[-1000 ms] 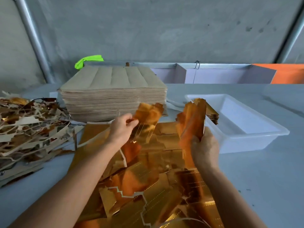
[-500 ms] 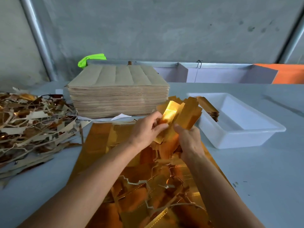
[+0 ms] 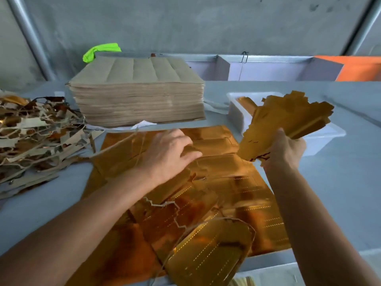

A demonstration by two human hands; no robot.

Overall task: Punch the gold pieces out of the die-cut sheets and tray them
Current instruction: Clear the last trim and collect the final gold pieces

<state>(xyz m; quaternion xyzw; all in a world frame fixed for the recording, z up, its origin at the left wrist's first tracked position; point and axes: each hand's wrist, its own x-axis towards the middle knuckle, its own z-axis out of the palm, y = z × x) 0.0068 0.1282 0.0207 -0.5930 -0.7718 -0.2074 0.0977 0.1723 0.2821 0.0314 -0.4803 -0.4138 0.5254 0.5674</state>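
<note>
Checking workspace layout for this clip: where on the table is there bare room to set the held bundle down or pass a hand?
Bare table shows right of the gold sheets, below the white tray, and in a strip between the scrap pile and the sheets. It is crowded around the brown paper stack. The left hand rests on the sheets; the right hand grips the gold bundle.

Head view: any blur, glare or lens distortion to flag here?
Head view: the left hand is slightly motion-smeared; the gold sheets throw patchy orange glare; the wall pipes bow from wide-angle distortion; the gold pieces gripped by the right hand look soft-edged.
</note>
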